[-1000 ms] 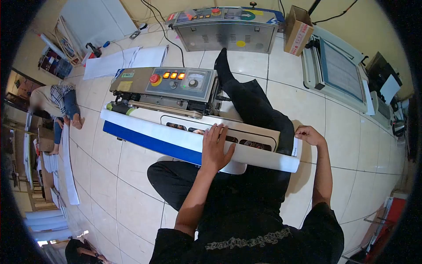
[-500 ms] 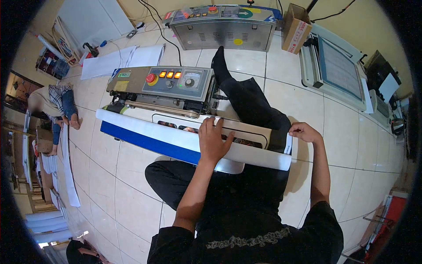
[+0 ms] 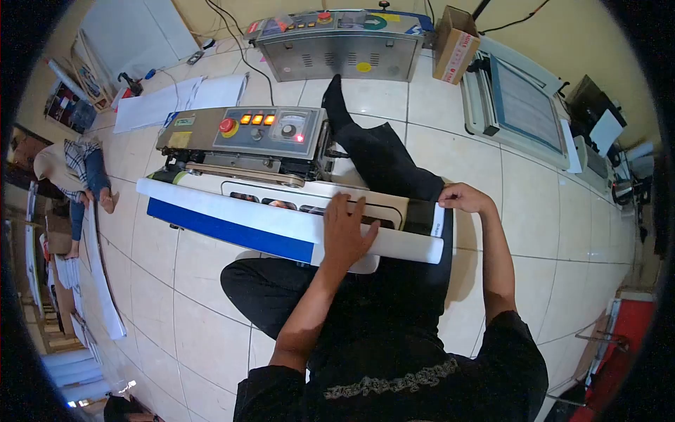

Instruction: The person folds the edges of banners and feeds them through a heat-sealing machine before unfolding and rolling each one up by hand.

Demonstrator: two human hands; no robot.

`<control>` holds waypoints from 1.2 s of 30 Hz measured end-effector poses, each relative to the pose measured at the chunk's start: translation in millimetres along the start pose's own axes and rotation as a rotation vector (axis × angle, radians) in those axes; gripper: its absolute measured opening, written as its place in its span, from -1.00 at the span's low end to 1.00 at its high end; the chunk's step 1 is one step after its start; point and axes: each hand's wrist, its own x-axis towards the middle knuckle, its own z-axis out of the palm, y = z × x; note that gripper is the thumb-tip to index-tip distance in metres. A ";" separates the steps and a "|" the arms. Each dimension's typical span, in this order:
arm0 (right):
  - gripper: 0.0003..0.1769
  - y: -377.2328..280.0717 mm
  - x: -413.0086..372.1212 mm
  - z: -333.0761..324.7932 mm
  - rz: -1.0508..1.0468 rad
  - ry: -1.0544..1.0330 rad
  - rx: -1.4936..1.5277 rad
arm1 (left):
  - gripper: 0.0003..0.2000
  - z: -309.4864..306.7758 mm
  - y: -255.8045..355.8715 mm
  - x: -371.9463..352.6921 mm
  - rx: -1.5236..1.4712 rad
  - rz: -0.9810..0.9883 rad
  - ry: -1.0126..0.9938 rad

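The left hand [image 3: 346,235] lies flat with its fingers spread on the white-and-blue roll [image 3: 232,219], pressing so it cannot unroll. The roll lies across the lap, just near of the sealing machine [image 3: 246,137]. The right hand [image 3: 464,198] seems to pinch the roll's right end, steadying it.

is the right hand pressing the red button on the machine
No, the right hand holds the end of the white roll, well apart from the red button.
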 end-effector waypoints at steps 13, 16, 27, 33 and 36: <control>-0.85 -14.6 27.2 6.9 -0.122 -0.054 -0.111 | -0.33 48.3 60.0 -53.6 -0.025 0.145 -0.371; -0.86 -19.3 30.8 9.2 -0.152 -0.078 -0.152 | -0.32 38.9 49.7 -62.4 -0.058 0.225 -0.315; -0.81 -30.8 49.8 16.1 -0.214 -0.106 -0.113 | -0.26 5.3 48.1 -97.1 -0.002 0.146 -0.324; -0.78 -34.0 59.1 22.0 -0.219 -0.079 -0.026 | -0.28 -9.7 42.0 -105.8 -0.022 0.106 -0.331; -0.79 -35.4 64.5 25.1 -0.191 -0.098 0.004 | -0.29 -10.8 47.2 -91.0 -0.083 0.027 -0.325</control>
